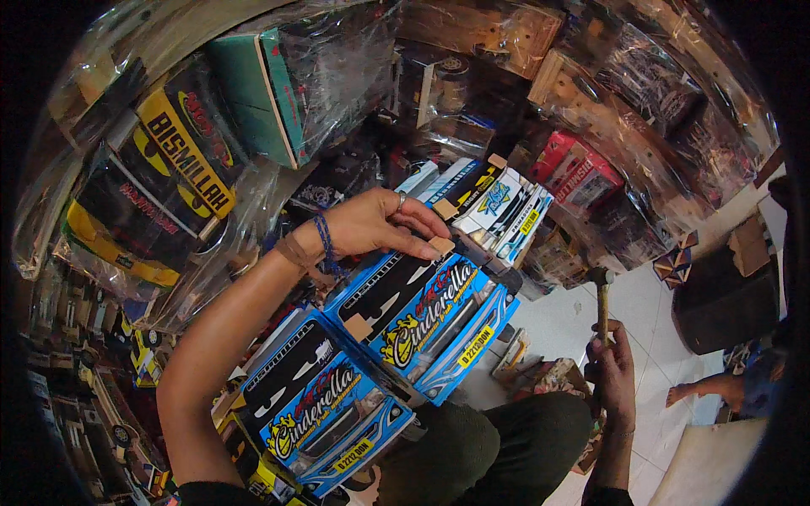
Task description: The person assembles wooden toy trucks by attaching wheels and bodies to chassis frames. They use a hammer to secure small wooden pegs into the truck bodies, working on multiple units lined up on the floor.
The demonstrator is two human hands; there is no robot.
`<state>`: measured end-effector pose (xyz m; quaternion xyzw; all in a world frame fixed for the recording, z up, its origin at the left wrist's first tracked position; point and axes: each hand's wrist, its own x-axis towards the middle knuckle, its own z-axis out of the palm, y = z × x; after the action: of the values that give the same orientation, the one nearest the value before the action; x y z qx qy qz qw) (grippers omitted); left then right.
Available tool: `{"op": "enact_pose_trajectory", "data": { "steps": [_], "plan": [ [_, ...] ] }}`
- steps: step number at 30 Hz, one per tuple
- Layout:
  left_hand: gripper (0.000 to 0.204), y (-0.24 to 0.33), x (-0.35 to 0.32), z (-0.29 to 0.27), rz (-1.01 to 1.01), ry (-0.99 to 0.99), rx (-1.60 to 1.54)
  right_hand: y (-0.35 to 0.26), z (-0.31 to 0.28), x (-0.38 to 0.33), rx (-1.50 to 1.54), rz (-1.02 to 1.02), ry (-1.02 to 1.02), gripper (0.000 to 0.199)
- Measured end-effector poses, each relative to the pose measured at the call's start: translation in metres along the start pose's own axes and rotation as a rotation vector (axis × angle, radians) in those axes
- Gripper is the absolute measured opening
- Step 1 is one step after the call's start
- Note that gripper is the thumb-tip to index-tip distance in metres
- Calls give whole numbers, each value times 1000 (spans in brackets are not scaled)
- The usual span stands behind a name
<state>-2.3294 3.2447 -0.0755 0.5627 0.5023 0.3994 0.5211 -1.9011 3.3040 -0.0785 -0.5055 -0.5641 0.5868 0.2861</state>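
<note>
My left hand [384, 223] reaches over a blue toy truck [422, 329] with a black windshield. Thumb and fingers pinch a small tan wooden piece [441, 246] at the truck's upper front edge. A similar tan piece [359, 327] sits at the other end of that edge. Off to the right, my right hand [612, 367] grips a hammer [602, 308], its head up and apart from the trucks. A second blue toy truck [333, 413] stands at the near left, and a white and blue one [506, 211] lies beyond, with tan pieces on it too.
Plastic-wrapped toy trucks [181, 143] and a green box [253, 93] are stacked at the left and back. A red toy truck [578, 173] stands at the back right. Past the white tiled floor [650, 312] are a dark round container [726, 295] and another person's foot [683, 393].
</note>
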Motion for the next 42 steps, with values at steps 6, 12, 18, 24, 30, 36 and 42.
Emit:
{"op": "enact_pose_trajectory", "data": {
  "steps": [6, 12, 18, 24, 30, 36, 42],
  "plan": [
    [38, -1, 0, -1, 9, -3, -1, -23, 11, 3, -119, -112, -70, 29],
    [38, -4, 0, -1, 39, -7, -3, -47, 24, 11, -194, -84, -157, 34],
    [39, -4, 0, 0, 27, -11, -13, -81, 39, 11, -338, -245, -263, 39],
    [41, -5, 1, -3, 16, -15, -3, -106, 68, 24, -967, -907, -459, 46],
    [40, -10, 2, -4, 23, -2, 24, -131, 84, 26, -978, -800, -576, 52],
    [39, -15, 4, -6, 16, -34, 11, -136, 91, 21, -1020, -766, -623, 54],
    [37, -9, 4, -4, 85, -30, 27, -136, 94, 20, -1122, -776, -622, 54]
  ]
}}
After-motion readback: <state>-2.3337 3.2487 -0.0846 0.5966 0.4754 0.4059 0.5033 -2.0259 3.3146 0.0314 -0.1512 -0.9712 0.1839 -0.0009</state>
